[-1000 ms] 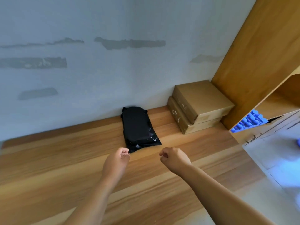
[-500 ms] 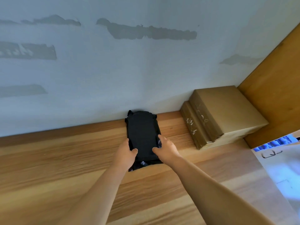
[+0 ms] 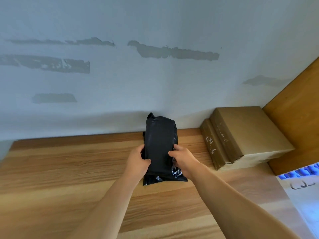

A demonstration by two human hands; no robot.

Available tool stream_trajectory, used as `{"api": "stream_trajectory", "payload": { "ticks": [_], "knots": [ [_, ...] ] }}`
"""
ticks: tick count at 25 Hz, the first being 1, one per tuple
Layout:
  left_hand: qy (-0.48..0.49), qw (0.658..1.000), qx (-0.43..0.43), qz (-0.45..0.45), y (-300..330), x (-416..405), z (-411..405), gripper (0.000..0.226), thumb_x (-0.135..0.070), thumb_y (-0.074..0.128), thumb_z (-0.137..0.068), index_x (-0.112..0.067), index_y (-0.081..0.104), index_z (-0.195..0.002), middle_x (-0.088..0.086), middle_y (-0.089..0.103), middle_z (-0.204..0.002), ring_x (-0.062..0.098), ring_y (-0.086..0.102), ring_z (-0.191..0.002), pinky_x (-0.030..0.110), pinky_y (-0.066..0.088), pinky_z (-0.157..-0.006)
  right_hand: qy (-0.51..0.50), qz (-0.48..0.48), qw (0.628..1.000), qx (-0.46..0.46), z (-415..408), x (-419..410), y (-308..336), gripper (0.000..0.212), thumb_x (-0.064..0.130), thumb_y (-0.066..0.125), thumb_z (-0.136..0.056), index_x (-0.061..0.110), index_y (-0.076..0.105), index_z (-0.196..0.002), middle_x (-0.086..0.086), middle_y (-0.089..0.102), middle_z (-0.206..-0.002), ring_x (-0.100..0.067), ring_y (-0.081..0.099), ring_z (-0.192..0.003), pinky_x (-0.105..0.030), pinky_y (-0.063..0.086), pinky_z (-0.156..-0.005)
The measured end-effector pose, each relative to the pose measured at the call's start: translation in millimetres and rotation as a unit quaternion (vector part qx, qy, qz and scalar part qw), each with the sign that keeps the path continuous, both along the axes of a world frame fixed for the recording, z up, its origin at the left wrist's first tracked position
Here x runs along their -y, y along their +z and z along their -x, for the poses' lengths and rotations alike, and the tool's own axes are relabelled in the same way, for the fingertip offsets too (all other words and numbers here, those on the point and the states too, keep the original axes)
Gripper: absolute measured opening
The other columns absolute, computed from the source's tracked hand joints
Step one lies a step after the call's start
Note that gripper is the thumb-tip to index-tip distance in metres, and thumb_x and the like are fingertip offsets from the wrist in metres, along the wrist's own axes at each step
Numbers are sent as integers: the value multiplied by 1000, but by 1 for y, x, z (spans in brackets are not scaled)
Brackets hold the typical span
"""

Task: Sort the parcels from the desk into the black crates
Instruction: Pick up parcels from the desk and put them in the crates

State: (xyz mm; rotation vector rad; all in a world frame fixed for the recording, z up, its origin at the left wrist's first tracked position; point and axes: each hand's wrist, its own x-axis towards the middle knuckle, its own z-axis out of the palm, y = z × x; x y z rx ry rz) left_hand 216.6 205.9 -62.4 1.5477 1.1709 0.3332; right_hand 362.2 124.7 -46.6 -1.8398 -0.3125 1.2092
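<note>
1. The left hand (image 3: 138, 163) grips the left side of a black parcel (image 3: 159, 144), thumb on top.
2. The right hand (image 3: 183, 159) grips its right side.
3. The parcel is tilted up near the table's (image 3: 60, 169) back edge, above another black parcel (image 3: 164, 178).
4. Two stacked cardboard boxes (image 3: 245, 135) sit at the back right corner.

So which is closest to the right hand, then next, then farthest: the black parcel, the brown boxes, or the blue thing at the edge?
From the right hand, in the head view:
1. Black parcel: held in its grip, just to its left.
2. Brown boxes: stacked to its right, against the wall.
3. Blue thing: farthest, at the right edge, past the boxes.
</note>
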Motion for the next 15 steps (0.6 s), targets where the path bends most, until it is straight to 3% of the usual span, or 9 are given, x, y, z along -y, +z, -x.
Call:
{"api": "stream_trajectory", "payload": {
  "ticks": [2,6,9,13,15],
  "knots": [
    [23,999,13,-18,25,3,2,55,2,65,-83,-24,52,-129,-19,58,-94,2,58,-84,23,53,-67,4,-35,999,20,-1,1,24,31,5,47,-96,24,62,-114,8,69,-102,-12,64,-95,-28,55,-79],
    [52,993,80,-72,88,12,6,54,3,63,-83,-35,50,-120,-15,60,-107,0,58,-85,20,54,-64,51,-110,990,76,-3,7,90,29,7,47,-98,30,61,-110,11,68,-100,-8,64,-93,-19,54,-68],
    [64,985,95,-132,140,23,8,60,-3,62,-85,-35,44,-131,-18,54,-102,-1,56,-85,21,51,-61,77,-166,977,113,-6,15,142,34,5,48,-97,36,61,-94,17,68,-88,-4,67,-81,-13,52,-58],
    [56,973,121,-190,197,36,10,53,-16,59,-89,-36,43,-135,-8,57,-102,6,60,-87,28,53,-73,111,-236,953,151,-10,27,193,46,-3,47,-93,40,63,-89,21,70,-71,5,66,-64,-11,50,-56],
    [48,970,135,-198,217,39,11,45,-23,55,-91,-40,43,-132,-9,56,-99,4,59,-86,23,47,-68,111,-264,944,164,-13,30,210,44,-2,49,-93,40,63,-93,20,68,-69,5,62,-61,-13,50,-58]
  ]
}}
